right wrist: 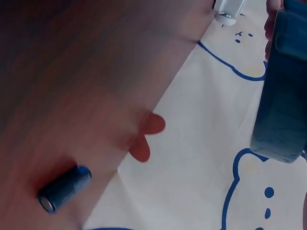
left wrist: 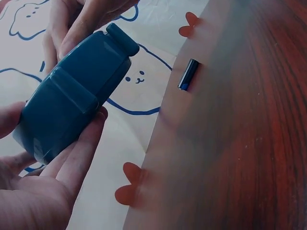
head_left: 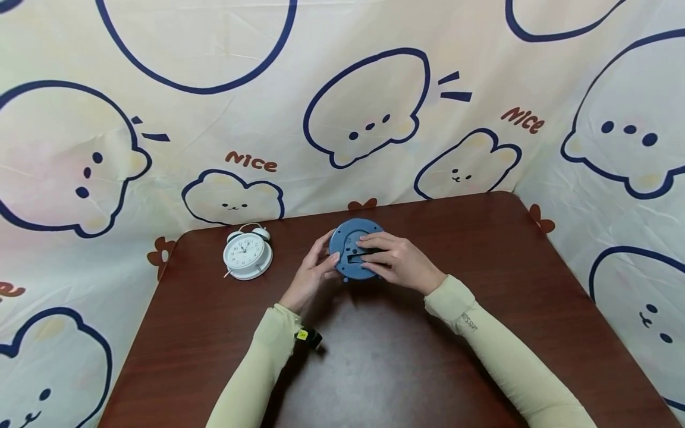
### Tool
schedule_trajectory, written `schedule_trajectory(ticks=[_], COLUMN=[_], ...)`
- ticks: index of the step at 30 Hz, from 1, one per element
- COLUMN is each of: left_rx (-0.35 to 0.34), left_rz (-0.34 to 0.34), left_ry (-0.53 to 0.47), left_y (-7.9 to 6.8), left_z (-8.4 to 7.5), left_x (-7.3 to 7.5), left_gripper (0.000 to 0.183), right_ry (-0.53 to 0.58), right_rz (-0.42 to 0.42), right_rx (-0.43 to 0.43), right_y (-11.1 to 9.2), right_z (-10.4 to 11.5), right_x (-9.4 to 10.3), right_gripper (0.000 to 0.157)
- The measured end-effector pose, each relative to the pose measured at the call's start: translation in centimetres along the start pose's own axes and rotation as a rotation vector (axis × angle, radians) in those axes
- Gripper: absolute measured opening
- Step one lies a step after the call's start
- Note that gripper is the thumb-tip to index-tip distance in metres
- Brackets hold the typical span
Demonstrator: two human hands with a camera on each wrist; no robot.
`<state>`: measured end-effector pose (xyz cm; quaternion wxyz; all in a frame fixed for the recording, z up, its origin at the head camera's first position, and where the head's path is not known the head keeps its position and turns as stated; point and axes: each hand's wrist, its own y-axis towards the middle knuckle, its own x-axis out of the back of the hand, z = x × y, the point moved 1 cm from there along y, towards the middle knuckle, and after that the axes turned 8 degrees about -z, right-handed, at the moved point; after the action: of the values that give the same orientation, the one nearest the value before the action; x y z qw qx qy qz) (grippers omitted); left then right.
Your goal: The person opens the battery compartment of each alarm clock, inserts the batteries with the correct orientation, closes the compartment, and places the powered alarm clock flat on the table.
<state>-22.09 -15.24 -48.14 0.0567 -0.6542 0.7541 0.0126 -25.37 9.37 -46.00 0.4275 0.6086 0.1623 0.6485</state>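
A round blue alarm clock is held up over the far part of the table, its back facing the head camera. An open battery slot shows in that back. My left hand grips the clock by its left side, with the thumb on the near edge and fingers under the casing. My right hand has its fingers on the back, over the slot's right part; whether they pinch something there is hidden. A dark blue battery lies on the table, also in the left wrist view.
A white twin-bell alarm clock stands at the table's back left, left of my hands. The brown table ends at a printed cloth wall behind. A small black object with a yellow-green mark is at my left sleeve.
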Motion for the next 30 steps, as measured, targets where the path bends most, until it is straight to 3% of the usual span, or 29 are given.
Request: schedule_trajectory(ticks=[7, 18, 30], left_rx=[0.006, 0.003, -0.003], left_rz=[-0.04, -0.024, -0.025], left_ry=[-0.009, -0.02, -0.062], left_y=[0.12, -0.11, 0.2], left_z=[-0.06, -0.4, -0.15], left_x=[0.54, 0.36, 1.02], left_gripper=[0.054, 0.056, 0.054], right_ry=[0.043, -0.075, 0.086], right_rz=[-0.032, -0.08, -0.194], right_rx=[-0.02, 0.002, -0.065], right_y=[-0.27, 0.07, 0.41], right_z=[0.13, 0.6, 0.66], right_x=[-0.02, 0.24, 0.73], right_gripper=[0.027, 0.023, 0.028])
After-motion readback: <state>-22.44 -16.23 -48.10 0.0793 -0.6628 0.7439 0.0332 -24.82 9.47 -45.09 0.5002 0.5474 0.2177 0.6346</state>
